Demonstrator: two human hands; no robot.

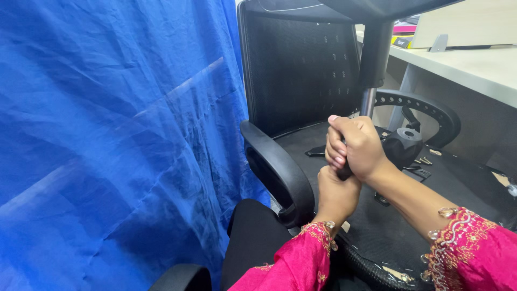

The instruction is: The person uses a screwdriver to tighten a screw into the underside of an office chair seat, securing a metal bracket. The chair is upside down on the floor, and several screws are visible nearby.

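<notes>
Looking down from the head view, both hands were stacked on one dark handle-like part (344, 171), which sat just above the upturned underside of an office chair seat (371, 215). The right hand (360, 146) was on top, fingers curled tight around the upper end with the thumb sticking up, and the left hand (335, 195) was clamped in a fist right under it, touching the right one. My guess is the double grip was there for leverage or to keep the part steady, since one hand alone wouldn't give much force on something that narrow. Most of the part was buried inside the two fists, so I couldn't tell exactly what kind of piece it was. The chair looked flipped or laid over, with its mesh backrest (299, 64) standing up behind the hands and one black armrest (277, 170) curving just left of them, which would put the underside within easy reach. A metal column (368, 101) rose right behind the right hand, and a black mechanism housing (403, 145) sat just to its right. A few small screws (425, 160) lay loose on the base near that housing. A blue curtain (107, 140) filled the whole left side, and a pale desk (474, 67) stood off to the upper right.
</notes>
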